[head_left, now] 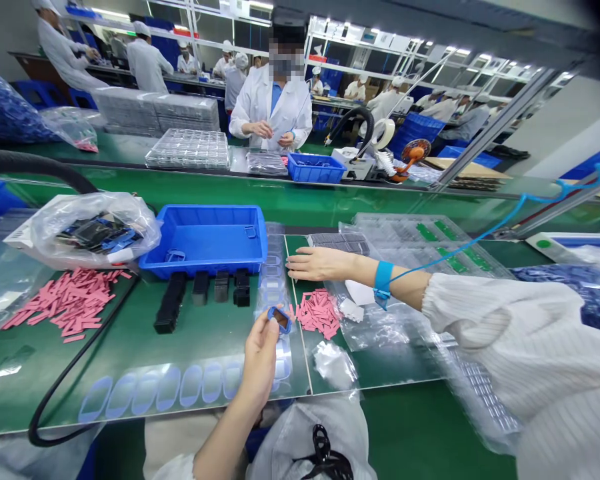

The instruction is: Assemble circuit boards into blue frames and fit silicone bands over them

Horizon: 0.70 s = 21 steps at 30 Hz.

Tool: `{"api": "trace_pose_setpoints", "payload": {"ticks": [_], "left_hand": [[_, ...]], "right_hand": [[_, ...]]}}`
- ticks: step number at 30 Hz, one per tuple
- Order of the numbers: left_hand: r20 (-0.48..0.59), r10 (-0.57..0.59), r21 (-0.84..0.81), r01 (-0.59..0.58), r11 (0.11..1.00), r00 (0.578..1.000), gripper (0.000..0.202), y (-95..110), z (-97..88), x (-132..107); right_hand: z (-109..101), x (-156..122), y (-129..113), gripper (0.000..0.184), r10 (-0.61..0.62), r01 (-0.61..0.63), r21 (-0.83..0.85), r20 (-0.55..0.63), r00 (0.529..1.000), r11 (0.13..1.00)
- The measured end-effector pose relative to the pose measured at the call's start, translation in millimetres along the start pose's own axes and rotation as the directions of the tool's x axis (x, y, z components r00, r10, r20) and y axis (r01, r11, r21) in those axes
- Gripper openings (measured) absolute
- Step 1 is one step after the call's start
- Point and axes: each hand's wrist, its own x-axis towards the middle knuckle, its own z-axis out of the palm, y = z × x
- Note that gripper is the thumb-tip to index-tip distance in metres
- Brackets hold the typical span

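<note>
My left hand (260, 353) pinches a small blue-framed part (280, 320) between thumb and fingers above a clear blister tray (274, 287). My right hand (320, 264) lies open and flat just beyond the pink foam strips (319, 313).

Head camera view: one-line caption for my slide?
At a green bench, the left hand holds a blue-rimmed part; the right hand, in a blue wrist strap, reaches past pink strips.

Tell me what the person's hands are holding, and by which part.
The left hand pinches a small blue-rimmed rectangular piece by its near edge. The right hand lies open and holds nothing.
</note>
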Motion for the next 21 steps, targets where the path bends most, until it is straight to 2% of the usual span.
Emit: {"api": "trace_pose_setpoints", "payload": {"ticks": [2, 4, 6, 9, 11, 13, 15, 16, 17, 18, 21], "left_hand": [[-0.004, -0.003, -0.009, 0.003, 1.0, 1.0, 0.039, 0.7, 0.5, -0.4], [-0.007, -0.005, -0.016, 0.005, 1.0, 1.0, 0.039, 0.8, 1.0, -1.2], [-0.007, -0.006, -0.019, 0.006, 1.0, 1.0, 0.039, 0.6, 1.2, -2.0], [-0.005, -0.005, -0.021, 0.004, 1.0, 1.0, 0.038, 0.3, 1.5, -2.5], [-0.005, -0.007, -0.024, 0.007, 1.0, 1.0, 0.037, 0.4, 1.7, -2.5], [-0.007, -0.016, -0.03, 0.015, 0.999, 1.0, 0.036, 0.9, 2.2, -2.6], [-0.007, -0.023, -0.035, 0.022, 0.999, 1.0, 0.035, 1.8, 2.8, -2.8], [-0.005, -0.025, -0.036, 0.025, 0.999, 1.0, 0.035, 2.4, 3.0, -2.9], [-0.001, -0.025, -0.034, 0.024, 0.999, 1.0, 0.035, 2.9, 3.2, -2.9], [0.003, -0.023, -0.031, 0.023, 0.999, 1.0, 0.035, 3.3, 3.3, -2.9], [0.012, -0.019, -0.015, 0.019, 1.0, 1.0, 0.035, 4.0, 3.9, -2.7]], "right_hand": [[-5.5, -10.9, -0.3, 0.039, 0.069, -0.067, 0.04, -0.037, 0.997, 0.997], [-13.9, -28.2, -4.4, 0.046, 0.202, -0.195, 0.081, -0.092, 0.975, 0.977], [-24.6, -51.0, -14.7, 0.043, 0.378, -0.36, 0.13, -0.161, 0.912, 0.924], [-42.2, -91.4, -44.7, 0.036, 0.597, -0.552, 0.238, -0.213, 0.773, 0.799], [-49.5, -118.0, -74.0, 0.029, 0.667, -0.603, 0.314, -0.163, 0.727, 0.733], [-47.3, -141.3, -107.4, 0.031, 0.657, -0.593, 0.383, -0.049, 0.753, 0.708], [-32.8, -159.9, -139.9, 0.025, 0.618, -0.598, 0.464, 0.13, 0.776, 0.654], [-21.5, -166.9, -154.0, 0.021, 0.644, -0.639, 0.466, 0.175, 0.745, 0.612], [-8.6, -172.3, -165.9, 0.021, 0.709, -0.682, 0.437, 0.13, 0.693, 0.586], [4.6, -175.9, -175.3, 0.025, 0.784, -0.732, 0.392, 0.042, 0.619, 0.557], [36.8, -174.8, -187.8, 0.041, 0.89, -0.821, 0.355, -0.084, 0.448, 0.447]]}}
